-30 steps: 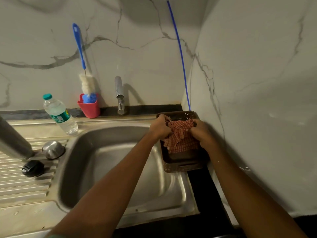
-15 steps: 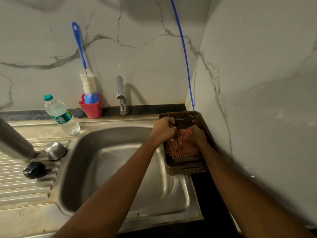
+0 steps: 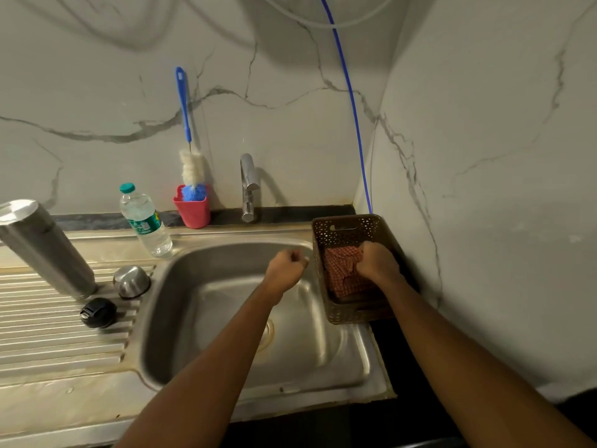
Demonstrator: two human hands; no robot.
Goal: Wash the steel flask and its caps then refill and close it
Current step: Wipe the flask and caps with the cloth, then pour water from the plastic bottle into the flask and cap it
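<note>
On draining board (image 3: pixel 48 337) at far left: steel flask (image 3: pixel 45 247) standing, steel cap (image 3: pixel 131 281) and black cap (image 3: pixel 98 313) just beside its foot, all well apart from either hand's fingers. Over sink basin (image 3: pixel 193 318): left hand (image 3: pixel 286 270), fingers curled tight, gripping nothing. Inside brown basket (image 3: pixel 349 227): right hand (image 3: pixel 378 263), fingers bunched into checked cloth (image 3: pixel 340 276).

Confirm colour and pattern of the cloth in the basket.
Red-and-white checked cloth; the head view shows it best.

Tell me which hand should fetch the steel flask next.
Probably left: the left hand is free over the sink, nearer the steel flask; the right hand grips the checked cloth in the basket.
</note>
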